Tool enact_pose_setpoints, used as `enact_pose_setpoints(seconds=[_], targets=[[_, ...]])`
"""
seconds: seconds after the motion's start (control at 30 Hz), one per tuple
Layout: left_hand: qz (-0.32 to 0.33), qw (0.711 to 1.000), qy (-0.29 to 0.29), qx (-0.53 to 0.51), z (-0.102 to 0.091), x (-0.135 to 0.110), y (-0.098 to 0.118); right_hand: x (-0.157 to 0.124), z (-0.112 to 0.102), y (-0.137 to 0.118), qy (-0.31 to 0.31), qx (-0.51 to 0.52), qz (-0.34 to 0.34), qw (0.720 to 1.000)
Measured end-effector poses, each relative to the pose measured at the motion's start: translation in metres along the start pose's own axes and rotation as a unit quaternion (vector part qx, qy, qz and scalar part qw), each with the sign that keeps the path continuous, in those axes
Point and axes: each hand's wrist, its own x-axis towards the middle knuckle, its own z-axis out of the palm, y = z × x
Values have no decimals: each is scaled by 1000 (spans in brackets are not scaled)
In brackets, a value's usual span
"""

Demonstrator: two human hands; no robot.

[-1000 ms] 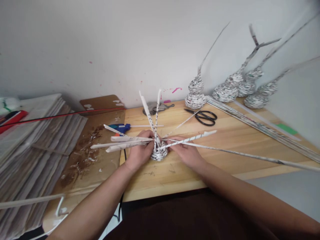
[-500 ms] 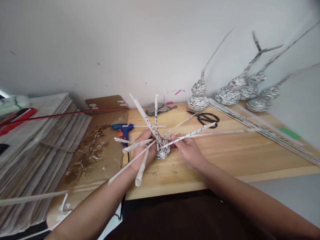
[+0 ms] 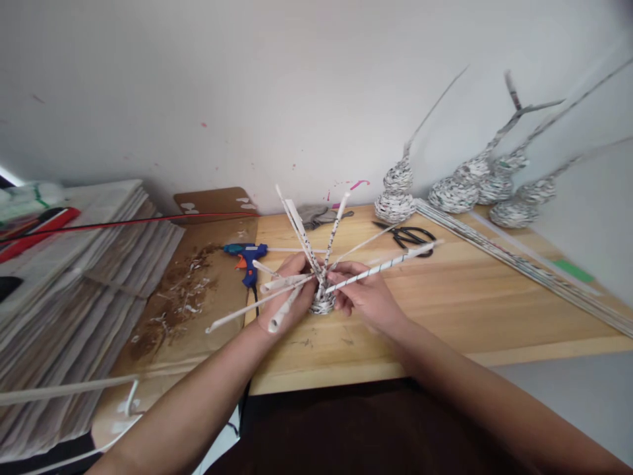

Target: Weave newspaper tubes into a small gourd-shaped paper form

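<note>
A small woven piece of rolled newspaper tubes [image 3: 322, 304] rests on the wooden table [image 3: 445, 297], with several loose tube ends fanning up and sideways from it. My left hand [image 3: 285, 290] wraps round its left side, fingers closed over the tubes that point left. On its right, my right hand [image 3: 363, 295] pinches a long striped paper tube [image 3: 390, 265] that runs up to the right.
A blue glue gun [image 3: 246, 251] lies left of the hands on brown cardboard [image 3: 188, 310]. Black scissors [image 3: 410, 234] and several finished woven pieces [image 3: 395, 198] stand at the back right. Long paper tubes [image 3: 519, 264] lie along the right. Stacked newspapers [image 3: 64, 290] fill the left.
The long tube that stretched far right has been drawn in. The fan of tube ends has turned: the left ones dropped lower, the upright ones tilted. Both hands stay at the weave.
</note>
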Motion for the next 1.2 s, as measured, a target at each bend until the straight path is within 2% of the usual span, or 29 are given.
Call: enact_pose_setpoints(seconds=[0.27,0.43,0.53,0.83,0.93,1.03,1.2], targets=[[33,994,-52,89,-5,4,-4,2,4,9,35,-27,-92,995],[24,992,-53,113,-3,4,-4,-2,9,8,49,-17,-117,992],[23,992,-34,118,0,3,-5,-1,9,8,58,-37,-114,991],[9,994,-14,104,0,4,-7,3,6,7,-6,-163,-132,978],[11,998,-12,54,-1,5,-6,4,9,3,-4,-122,-124,985],[3,1000,2,11,-1,7,-8,5,10,2,37,-72,-130,988],[11,1000,2,-4,-1,8,-10,8,6,3,73,-44,-129,988]])
